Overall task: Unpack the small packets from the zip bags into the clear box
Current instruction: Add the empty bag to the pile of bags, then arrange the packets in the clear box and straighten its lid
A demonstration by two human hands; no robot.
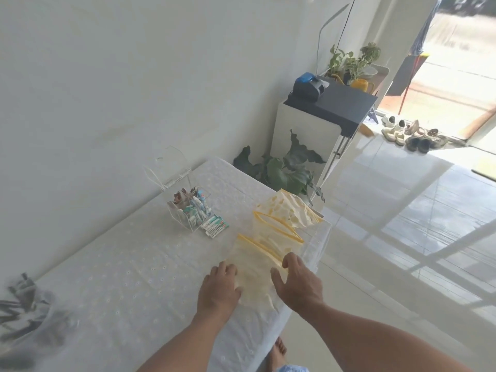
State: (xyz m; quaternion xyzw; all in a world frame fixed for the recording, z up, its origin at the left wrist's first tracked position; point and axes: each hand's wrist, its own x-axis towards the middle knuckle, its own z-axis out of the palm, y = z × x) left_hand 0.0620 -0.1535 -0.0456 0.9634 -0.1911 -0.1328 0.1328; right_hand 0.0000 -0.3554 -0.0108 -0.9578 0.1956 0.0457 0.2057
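Three zip bags with yellow seals lie along the right edge of the worktop [120, 277], and from the head view, the only one we have, all three look flat and emptied. Our left hand [218, 288] rests on the near zip bag [257, 267] at its 9 o'clock side, fingers [228, 268] loosely spread and pressing rather than pinching. Our right hand [298, 283] comes at the same bag from 3 o'clock, fingers wide and curved, thumb apart, gripping nothing yet. The middle zip bag [276, 229] lies just beyond at 12 o'clock, and the far zip bag [292, 210] sits crumpled at the corner.

The clear box [188, 210], lid tipped back, stands toward 11 o'clock of the hands, well apart from them, with small packets [194, 205] standing in it. A few loose packets [214, 226] lie on the cloth just beside its 4 o'clock corner, not inside.

We judge the job nearly finished, those strays being what remains. The risks: the bags sit near the worktop's edge, so a careless sweep could slide one onto the floor [402, 210]; a packet we cannot see may still hide inside a hazy bag; and reaching for the strays could knock the light box over.
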